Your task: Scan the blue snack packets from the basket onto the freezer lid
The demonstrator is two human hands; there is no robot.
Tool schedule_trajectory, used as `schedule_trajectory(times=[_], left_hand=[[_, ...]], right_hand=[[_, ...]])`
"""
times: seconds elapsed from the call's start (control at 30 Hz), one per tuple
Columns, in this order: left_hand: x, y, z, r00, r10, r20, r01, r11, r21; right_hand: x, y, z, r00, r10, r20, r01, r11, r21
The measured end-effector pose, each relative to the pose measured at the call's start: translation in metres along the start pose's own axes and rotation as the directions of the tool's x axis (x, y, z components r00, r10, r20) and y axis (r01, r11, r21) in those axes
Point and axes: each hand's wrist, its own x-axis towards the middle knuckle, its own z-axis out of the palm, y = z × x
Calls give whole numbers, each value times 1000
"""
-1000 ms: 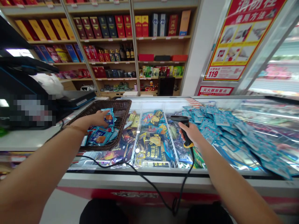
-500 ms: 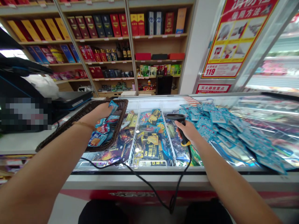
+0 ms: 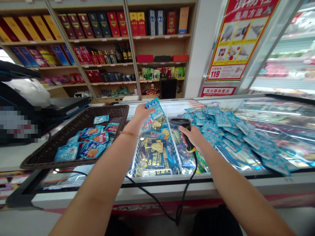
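My left hand (image 3: pixel 143 113) pinches a small blue snack packet (image 3: pixel 155 109) by its edge, holding it above the freezer's glass top. Wrapped around the handle of a black and yellow barcode scanner (image 3: pixel 187 131) is my right hand (image 3: pixel 194 136); the scanner's head points left, toward the packet. To the left sits a brown wicker basket (image 3: pixel 34 160) with loose blue and red packets (image 3: pixel 92 141) in it. A big heap of similar blue packets (image 3: pixel 221 127) lies on the glass to the right of my right hand.
Through the glass of the chest freezer (image 3: pixel 169 188) show wire baskets of frozen goods (image 3: pixel 157 154). The scanner's black cable (image 3: pixel 157 200) loops over the front edge. A dark checkout machine (image 3: pixel 14 108) stands at left, shelves of boxed bottles (image 3: pixel 93 26) behind.
My left hand has lifted a blue packet out of the basket and moved it right, near the scanner. The view has shifted slightly; my right hand still grips the scanner.
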Motion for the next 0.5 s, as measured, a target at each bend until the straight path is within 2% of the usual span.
schedule_trajectory(times=[0.1,0.2,0.33,0.5], left_hand=[[-10,-29,33,999,-26,-21,20,975,-223],[-20,-58,49,994,-90,-59,59,915,-399],[-28,-79,52,994,-89,-69,49,894,-446],[-29,-79,53,994,-102,-48,70,894,-442]], right_hand=[[-1,0,1,1000,-25,1,25,1000,-4],[-4,-2,3,998,-57,11,58,998,-9],[-11,-6,6,994,-96,46,99,994,-52],[-14,-5,6,986,-110,127,125,985,-118]])
